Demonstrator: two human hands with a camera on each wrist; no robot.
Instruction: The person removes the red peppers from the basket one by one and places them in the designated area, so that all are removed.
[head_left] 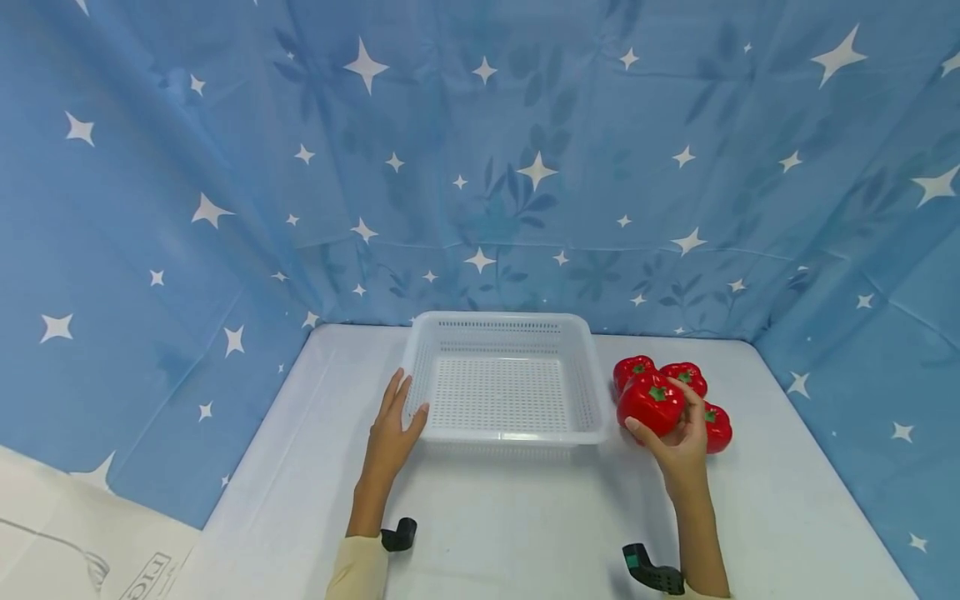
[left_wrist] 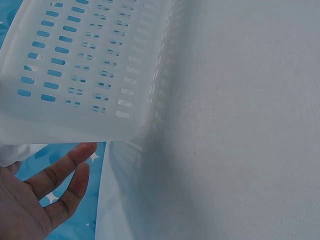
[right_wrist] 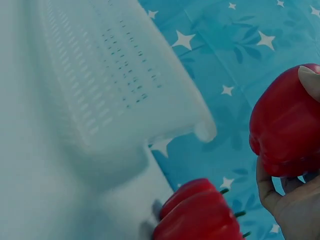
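Note:
My right hand [head_left: 682, 450] grips a red bell pepper [head_left: 651, 404] with a green stem, thumb on the near side and fingers round the far side. In the right wrist view the same bell pepper [right_wrist: 287, 122] is raised above others. Three more red bell peppers [head_left: 717, 429] sit on the table right of a white perforated basket [head_left: 498, 437]. My left hand [head_left: 388, 437] is at the basket's left side, fingers extended along its rim. The left wrist view shows the fingers of that hand [left_wrist: 25, 205] loosely spread beside the basket's end; whether they touch it is unclear.
A white-covered table [head_left: 517, 525] carries the basket near its back edge. Blue curtains [head_left: 450, 208] with white stars hang behind and along both sides. A pale printed cloth [head_left: 82, 533] lies at the lower left.

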